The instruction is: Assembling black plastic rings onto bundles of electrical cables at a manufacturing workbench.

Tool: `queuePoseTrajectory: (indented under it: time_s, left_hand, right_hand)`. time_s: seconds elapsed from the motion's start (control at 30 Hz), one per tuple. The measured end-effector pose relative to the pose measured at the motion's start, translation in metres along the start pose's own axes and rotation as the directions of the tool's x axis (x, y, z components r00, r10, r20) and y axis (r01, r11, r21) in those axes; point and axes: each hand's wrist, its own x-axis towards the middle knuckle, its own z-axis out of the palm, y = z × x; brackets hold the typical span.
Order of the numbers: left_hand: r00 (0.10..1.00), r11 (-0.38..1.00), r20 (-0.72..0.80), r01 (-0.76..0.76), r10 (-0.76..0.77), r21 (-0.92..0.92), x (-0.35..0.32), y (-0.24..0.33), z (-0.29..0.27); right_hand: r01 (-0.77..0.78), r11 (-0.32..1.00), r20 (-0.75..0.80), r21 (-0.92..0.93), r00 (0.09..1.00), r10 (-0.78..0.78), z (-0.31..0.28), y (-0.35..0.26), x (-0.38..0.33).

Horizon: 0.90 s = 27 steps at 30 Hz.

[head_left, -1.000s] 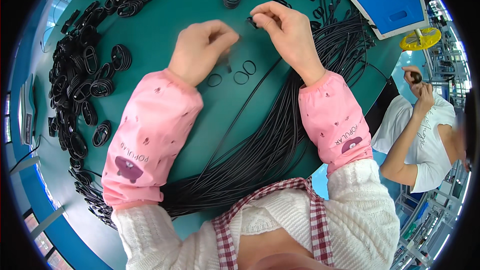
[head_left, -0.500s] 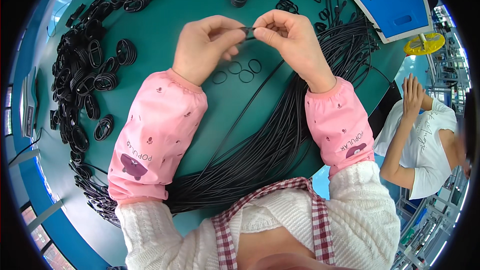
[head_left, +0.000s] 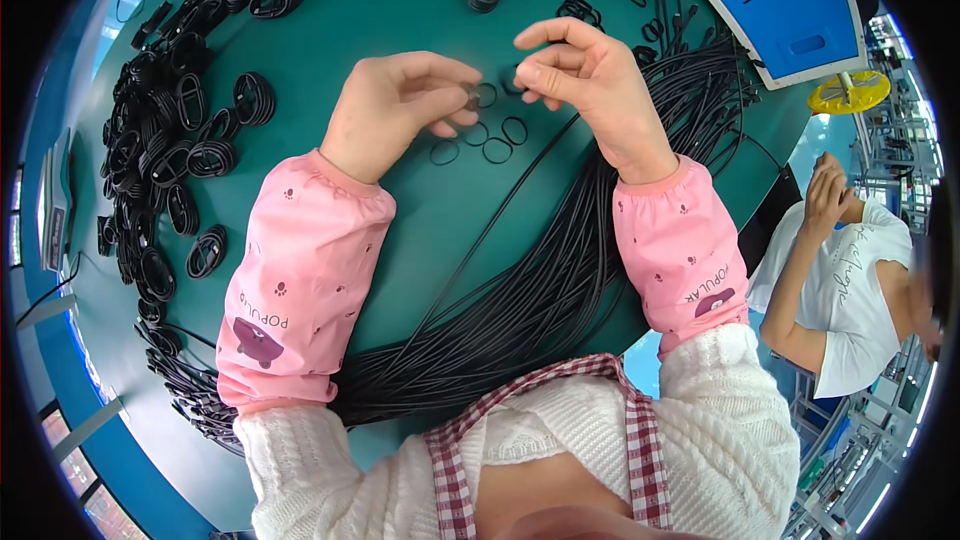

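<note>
At the middle of the green table my left hand [head_left: 405,105] is closed in a pinch, with a thin black rubber ring [head_left: 487,94] at its fingertips. Across a small gap, my right hand [head_left: 590,85] pinches a small blurred black thing [head_left: 511,80] between thumb and fingers; its kind cannot be made out. Just below the hands, several loose black rubber rings [head_left: 497,150] lie flat on the table. A thick bundle of black cables [head_left: 520,290] runs under my right forearm and past my left elbow.
Many coiled black cables [head_left: 130,160] are heaped along the table's left side and far edge. More black rings [head_left: 580,10] sit beyond my right hand. A blue and white panel [head_left: 790,0] stands at the far right, near a yellow wheel [head_left: 848,92]. Another person [head_left: 850,280] sits to the right.
My hands, which met on a small dark thing, have come apart. The left hand moved left and down, and a ring now shows at its fingertips; the right keeps the dark thing.
</note>
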Motion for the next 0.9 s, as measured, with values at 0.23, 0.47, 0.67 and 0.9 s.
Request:
queuePoseTrajectory:
  time_s: [0.23,0.47,0.67,0.9]
  left_hand:
    - [0.998,0.975,-0.041,0.045,-0.055,-0.219,-0.002,0.001,0.004]
    - [0.998,0.975,-0.05,0.025,-0.037,-0.22,0.0,-0.002,0.006]
    - [0.976,0.982,-0.204,-0.041,0.08,0.186,-0.002,-0.01,-0.027]
    - [0.997,0.894,0.001,0.074,-0.083,0.442,-0.008,0.02,-0.01]
  right_hand:
    - [0.318,0.899,0.024,-0.303,0.945,-0.326,0.017,0.004,-0.002]
    - [0.112,0.912,-0.01,-0.394,0.992,-0.126,0.015,0.003,-0.005]
    - [0.0,0.986,-0.009,-0.165,1.0,-0.001,-0.002,0.004,0.003]
    - [-0.039,0.999,0.145,-0.026,0.989,0.042,0.005,0.001,-0.005]
